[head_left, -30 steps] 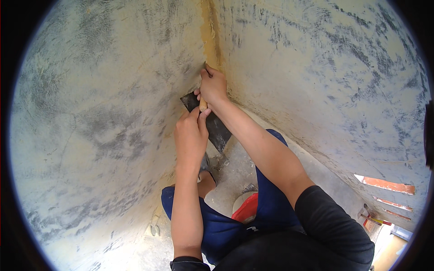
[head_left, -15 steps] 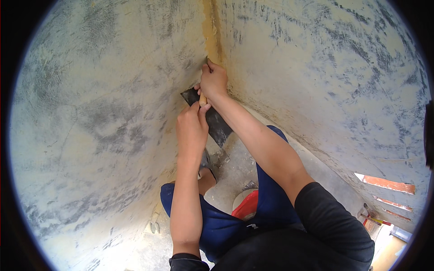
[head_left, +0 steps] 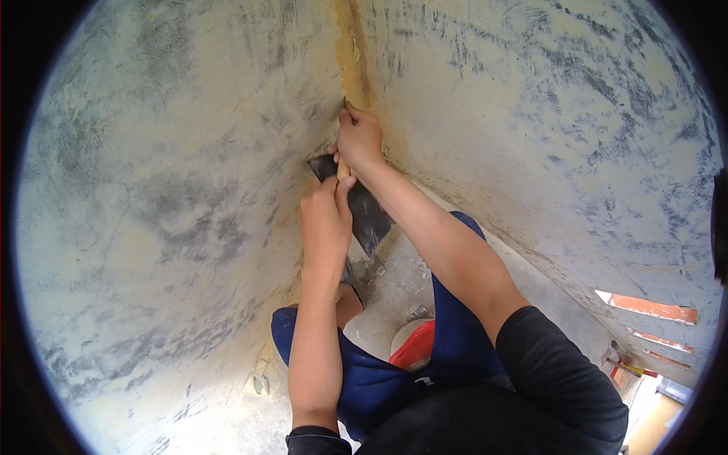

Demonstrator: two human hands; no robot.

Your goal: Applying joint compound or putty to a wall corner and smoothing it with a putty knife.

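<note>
Where two plastered walls meet, my right hand (head_left: 359, 138) is closed on a small scraper (head_left: 343, 168). Its pale wooden handle sticks out below the fist, and a dark tip shows above the fingers at the corner. My left hand (head_left: 326, 216) is closed on a dark, flat, rectangular trowel (head_left: 369, 220), just below the right hand. The trowel is tilted, with its upper end close to the left wall. Left fingertips are beside the end of the wooden handle; I cannot tell whether they touch it. The trowel's own grip is hidden.
A yellow-brown strip (head_left: 350, 57) runs up the corner between the grey-smeared left wall (head_left: 152, 189) and right wall (head_left: 531, 136). Below, a round pale container with something red (head_left: 413, 347) sits between my legs. Orange-red slots (head_left: 652, 309) show low in the right wall.
The trowel and my left hand have shifted slightly downward and to the right. My right hand stays at nearly the same spot in the corner, still holding the scraper.
</note>
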